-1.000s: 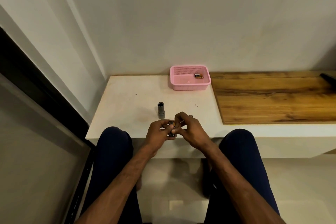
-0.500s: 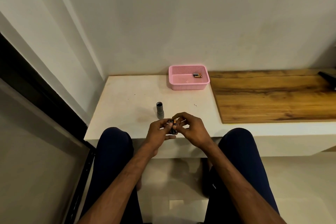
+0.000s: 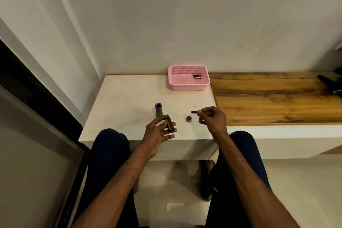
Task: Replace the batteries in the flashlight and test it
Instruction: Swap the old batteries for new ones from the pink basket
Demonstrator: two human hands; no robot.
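No text, label, brand, number or sign is legible on anything in the head view.

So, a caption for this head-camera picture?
Left hand holds the battery holder, right hand pinches one battery, flashlight body stands upright.

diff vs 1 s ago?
Hands separated: right hand moved right, pinching one battery pulled away from the battery holder kept in the left hand. Flashlight body, pink basket and its spare batteries unmoved.
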